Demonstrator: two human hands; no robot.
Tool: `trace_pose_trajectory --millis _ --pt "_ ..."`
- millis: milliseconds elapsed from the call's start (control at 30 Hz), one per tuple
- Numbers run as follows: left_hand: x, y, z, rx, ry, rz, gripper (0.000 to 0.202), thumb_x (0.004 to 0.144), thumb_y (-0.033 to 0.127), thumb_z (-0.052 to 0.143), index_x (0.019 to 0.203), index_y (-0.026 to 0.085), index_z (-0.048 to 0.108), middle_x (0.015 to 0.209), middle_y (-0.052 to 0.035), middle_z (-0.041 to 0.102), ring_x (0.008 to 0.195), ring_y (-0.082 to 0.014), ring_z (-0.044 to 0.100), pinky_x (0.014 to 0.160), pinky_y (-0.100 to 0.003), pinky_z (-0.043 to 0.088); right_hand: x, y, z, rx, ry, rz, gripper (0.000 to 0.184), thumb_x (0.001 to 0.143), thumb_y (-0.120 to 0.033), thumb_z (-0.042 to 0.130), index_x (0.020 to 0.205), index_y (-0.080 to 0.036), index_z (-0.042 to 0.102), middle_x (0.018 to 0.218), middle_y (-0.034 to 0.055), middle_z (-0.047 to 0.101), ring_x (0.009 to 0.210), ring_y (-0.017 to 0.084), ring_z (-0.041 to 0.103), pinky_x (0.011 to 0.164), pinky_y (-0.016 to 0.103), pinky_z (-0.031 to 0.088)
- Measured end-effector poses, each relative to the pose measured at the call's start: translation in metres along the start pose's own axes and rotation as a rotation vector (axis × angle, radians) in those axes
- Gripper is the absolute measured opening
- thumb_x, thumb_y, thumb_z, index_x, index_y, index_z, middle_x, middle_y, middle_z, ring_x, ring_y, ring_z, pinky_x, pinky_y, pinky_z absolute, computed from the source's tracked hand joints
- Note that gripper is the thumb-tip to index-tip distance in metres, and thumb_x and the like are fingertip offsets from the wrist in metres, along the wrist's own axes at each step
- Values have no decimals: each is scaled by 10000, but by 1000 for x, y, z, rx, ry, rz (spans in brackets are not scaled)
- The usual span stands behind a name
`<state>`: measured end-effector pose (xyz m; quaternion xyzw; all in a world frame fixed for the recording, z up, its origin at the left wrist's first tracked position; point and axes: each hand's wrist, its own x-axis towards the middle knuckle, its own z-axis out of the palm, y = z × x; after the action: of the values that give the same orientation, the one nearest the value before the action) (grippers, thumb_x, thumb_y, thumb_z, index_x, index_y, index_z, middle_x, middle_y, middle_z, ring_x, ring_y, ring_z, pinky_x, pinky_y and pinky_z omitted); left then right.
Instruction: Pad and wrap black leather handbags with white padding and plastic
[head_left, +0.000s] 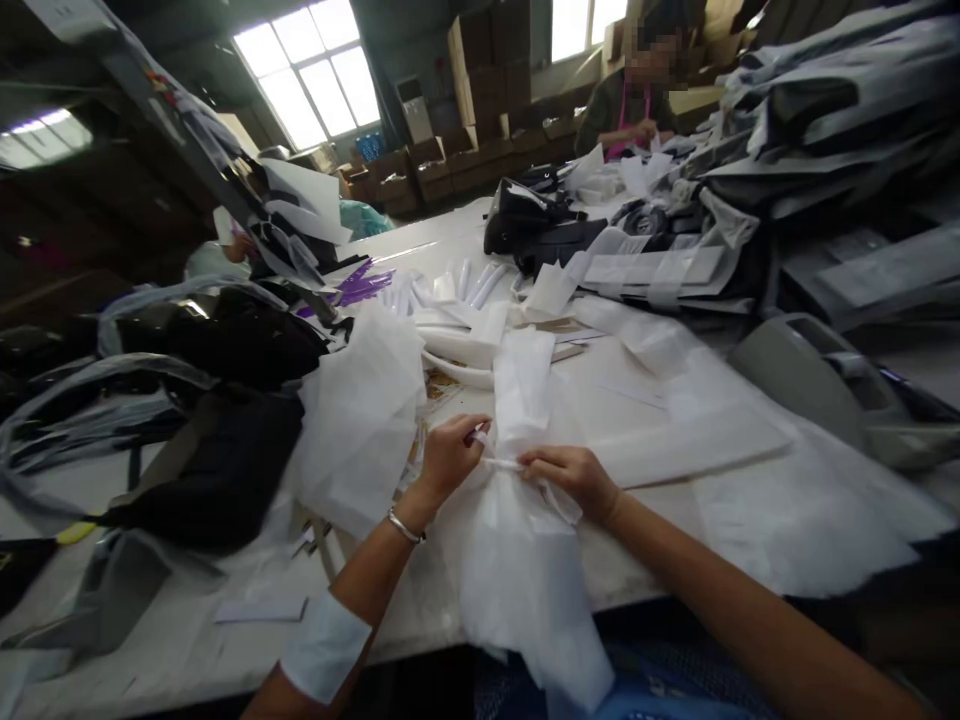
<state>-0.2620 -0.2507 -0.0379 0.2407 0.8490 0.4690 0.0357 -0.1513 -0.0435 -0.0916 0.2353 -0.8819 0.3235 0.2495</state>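
Note:
A long bundle of thin white wrapping sheet (529, 580) lies crosswise over the table edge in front of me, its lower end hanging off. It is gathered in the middle, where a narrow white strip (501, 464) runs across it. My left hand (452, 452) pinches the strip's left end, thumb and fingers closed. On the other side my right hand (570, 478) is closed on the gathered sheet and strip, fingertips pressed together. What lies under its fingers is partly hidden.
Black bags (217, 465) wrapped in clear plastic lie at the left. White sheets (810, 500) spread to the right, beside a grey bag (814, 375). White rolled handles (457, 340) and purple strips (360, 284) lie ahead. A co-worker (630, 105) works at the far side.

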Motion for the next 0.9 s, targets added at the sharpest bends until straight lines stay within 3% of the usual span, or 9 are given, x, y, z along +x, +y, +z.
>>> trace_pose_trajectory --millis 167,333,500,667,900 --pt "2 -10 -10 -82 -33 -60 166 696 308 786 856 261 790 769 -32 663 711 -163 540 696 -259 388 0 2 0 -23 45 -41 154 952 -192 563 924 -198 714 1053 53 756 899 180 728 795 270 592" --pt "-3 -16 -13 -320 -14 -243 350 777 473 672 953 182 752 738 -25 641 602 -129 511 586 -245 406 3 1 -4 17 78 -12 127 938 -167 587 888 -196 700 1120 63 732 981 181 708 864 283 583" --pt "-11 -14 -4 -511 38 -336 364 766 453 644 988 178 732 862 -24 636 613 -89 502 582 -212 428 6 -2 -4 -69 71 -161 75 917 -161 624 932 -192 690 1129 71 743 1008 202 708 866 332 601" --pt "-10 -7 5 -561 71 -357 365 689 411 772 959 165 756 677 18 564 576 -77 429 527 -189 343 7 -5 -5 -94 -48 -293 104 930 -129 592 955 -184 677 1218 64 715 1125 206 669 923 355 596" --pt "-10 -26 6 -687 166 -522 492 640 472 795 1013 159 724 687 37 537 516 -52 389 474 -182 305 6 -2 -4 5 -57 -204 128 942 -146 568 918 -191 685 1068 56 759 960 177 717 830 321 613"
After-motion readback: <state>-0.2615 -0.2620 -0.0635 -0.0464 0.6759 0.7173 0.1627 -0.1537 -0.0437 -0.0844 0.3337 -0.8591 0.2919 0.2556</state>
